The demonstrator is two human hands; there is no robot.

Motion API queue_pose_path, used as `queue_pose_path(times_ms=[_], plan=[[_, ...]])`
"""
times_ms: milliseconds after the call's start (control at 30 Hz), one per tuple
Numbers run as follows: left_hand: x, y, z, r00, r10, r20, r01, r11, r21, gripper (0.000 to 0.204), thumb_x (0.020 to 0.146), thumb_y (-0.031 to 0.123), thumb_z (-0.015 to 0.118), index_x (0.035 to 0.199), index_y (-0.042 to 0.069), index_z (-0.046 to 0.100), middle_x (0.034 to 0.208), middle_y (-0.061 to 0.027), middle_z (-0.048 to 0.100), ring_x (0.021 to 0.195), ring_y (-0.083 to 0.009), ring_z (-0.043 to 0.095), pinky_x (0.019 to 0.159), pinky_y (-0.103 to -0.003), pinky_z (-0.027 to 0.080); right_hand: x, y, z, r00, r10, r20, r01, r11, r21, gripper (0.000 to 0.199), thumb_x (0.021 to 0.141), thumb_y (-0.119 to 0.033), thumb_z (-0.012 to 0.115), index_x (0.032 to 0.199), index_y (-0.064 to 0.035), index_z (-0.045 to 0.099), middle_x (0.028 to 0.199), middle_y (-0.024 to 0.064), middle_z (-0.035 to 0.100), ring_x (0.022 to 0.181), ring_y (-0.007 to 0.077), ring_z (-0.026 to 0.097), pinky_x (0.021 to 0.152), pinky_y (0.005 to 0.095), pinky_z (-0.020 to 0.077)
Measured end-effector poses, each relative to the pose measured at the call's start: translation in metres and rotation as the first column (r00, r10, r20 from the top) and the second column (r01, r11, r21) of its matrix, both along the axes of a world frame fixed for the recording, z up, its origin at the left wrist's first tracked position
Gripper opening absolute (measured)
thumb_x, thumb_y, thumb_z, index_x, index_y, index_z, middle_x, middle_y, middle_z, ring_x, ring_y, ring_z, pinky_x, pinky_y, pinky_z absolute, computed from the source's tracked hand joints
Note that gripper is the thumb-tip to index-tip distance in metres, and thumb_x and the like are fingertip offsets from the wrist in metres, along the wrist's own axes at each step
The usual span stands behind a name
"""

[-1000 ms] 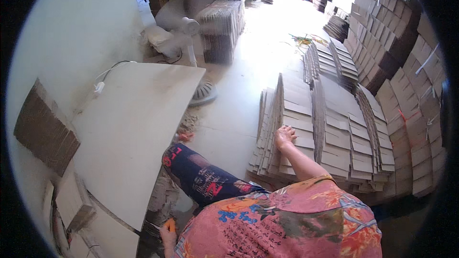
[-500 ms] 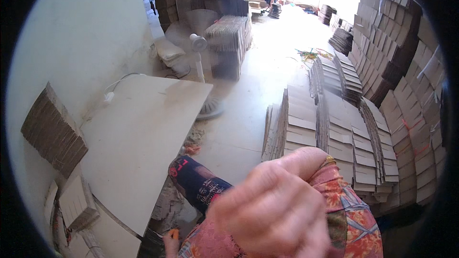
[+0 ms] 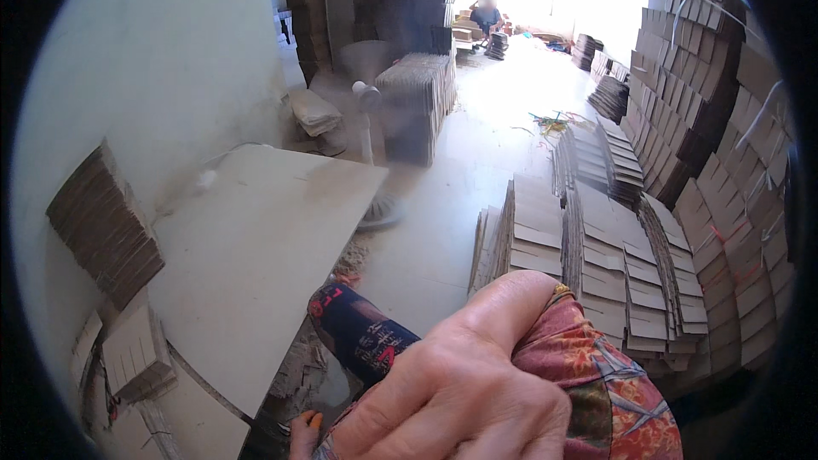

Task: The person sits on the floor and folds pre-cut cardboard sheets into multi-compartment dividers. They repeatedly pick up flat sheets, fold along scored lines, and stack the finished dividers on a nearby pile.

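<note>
- While the right hand (image 3: 452, 392) is up close to the camera, its fingers (image 3: 498, 311) are curled loosely and hold nothing.
- It is blurry and touches the flowery sleeve (image 3: 596, 375).
- At the bottom edge, the left hand (image 3: 302, 433) is mostly hidden, so I cannot tell how its fingers are.
- Flat cardboard stacks (image 3: 588, 264) stand on the floor (image 3: 443, 230) past the right hand.
- A big board (image 3: 256, 255) lies to the left.

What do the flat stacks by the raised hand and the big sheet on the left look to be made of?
The flat stacks look like brown corrugated cardboard, matte: thin layered edges and folded flaps show. The big sheet looks like pale board with a smooth, dull face and a thin edge; cardboard or thin wood, I cannot tell which. The raised hand is bare, beside a floral fabric sleeve.
</note>
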State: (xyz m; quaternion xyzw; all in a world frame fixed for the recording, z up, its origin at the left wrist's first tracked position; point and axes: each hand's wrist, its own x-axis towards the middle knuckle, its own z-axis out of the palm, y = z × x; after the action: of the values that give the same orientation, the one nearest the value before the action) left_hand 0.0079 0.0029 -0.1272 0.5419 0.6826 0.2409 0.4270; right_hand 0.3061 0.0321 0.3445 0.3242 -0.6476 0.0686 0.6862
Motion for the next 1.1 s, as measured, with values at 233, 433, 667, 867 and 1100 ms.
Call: queue_pose_path(times_ms=[233, 433, 667, 867, 1100], plan=[[0.014, 0.004, 0.037, 0.991, -0.131, -0.040, 0.131, 0.991, 0.005, 0.035, 0.085, 0.021, 0.067, 0.103, -0.010, 0.064, 0.083, -0.0230, 0.067, 0.078, -0.0253, 0.066, 0.071, -0.035, 0.049, -0.013, -0.013, 0.007, 0.970, 0.241, -0.009, -0.241, 0.970, -0.036, 0.008, 0.090, 0.000, 0.059, 0.095, -0.0003, 0.066, 0.076, 0.0188, 0.059, 0.052, 0.0197, 0.055, 0.048, 0.0285, 0.0461], [-0.008, 0.021, -0.020, 0.982, -0.181, -0.046, 0.159, 0.941, -0.299, 0.046, 0.089, 0.030, 0.062, 0.123, -0.001, 0.058, 0.108, -0.0228, 0.066, 0.095, -0.0273, 0.067, 0.078, -0.037, 0.051, -0.022, -0.005, 0.013, 0.977, 0.211, 0.018, -0.211, 0.975, 0.063, 0.014, 0.091, -0.002, 0.058, 0.103, -0.0008, 0.066, 0.083, 0.0217, 0.063, 0.054, 0.0218, 0.056, 0.050, 0.0314, 0.0492], [-0.007, 0.022, -0.055, 0.954, -0.278, -0.112, 0.275, 0.961, -0.040, 0.046, 0.091, 0.034, 0.059, 0.119, -0.002, 0.059, 0.104, -0.0236, 0.067, 0.097, -0.0329, 0.066, 0.081, -0.039, 0.051, -0.025, 0.003, 0.003, 0.947, -0.283, -0.150, 0.301, 0.947, 0.115, 0.031, 0.091, -0.004, 0.060, 0.122, -0.0043, 0.058, 0.090, 0.0221, 0.067, 0.061, 0.0249, 0.061, 0.057, 0.0362, 0.0556], [-0.015, 0.022, -0.065, 0.944, -0.310, -0.117, 0.301, 0.950, -0.084, 0.047, 0.091, 0.035, 0.059, 0.120, -0.002, 0.059, 0.109, -0.0251, 0.065, 0.103, -0.0358, 0.063, 0.086, -0.040, 0.049, -0.022, 0.016, 0.014, 0.970, -0.169, -0.172, 0.212, 0.938, 0.274, 0.023, 0.090, 0.001, 0.060, 0.112, -0.0012, 0.062, 0.082, 0.0211, 0.065, 0.059, 0.0248, 0.060, 0.055, 0.0349, 0.0542], [-0.028, 0.029, -0.139, 0.923, -0.324, -0.209, 0.338, 0.940, 0.035, 0.050, 0.091, 0.038, 0.059, 0.121, -0.002, 0.059, 0.114, -0.0254, 0.063, 0.109, -0.0380, 0.060, 0.090, -0.041, 0.048, -0.027, -0.006, 0.007, 0.992, -0.033, -0.119, 0.035, 0.999, 0.013, 0.010, 0.088, 0.004, 0.058, 0.097, 0.0014, 0.059, 0.077, 0.0217, 0.061, 0.054, 0.0225, 0.057, 0.049, 0.0317, 0.0498]])
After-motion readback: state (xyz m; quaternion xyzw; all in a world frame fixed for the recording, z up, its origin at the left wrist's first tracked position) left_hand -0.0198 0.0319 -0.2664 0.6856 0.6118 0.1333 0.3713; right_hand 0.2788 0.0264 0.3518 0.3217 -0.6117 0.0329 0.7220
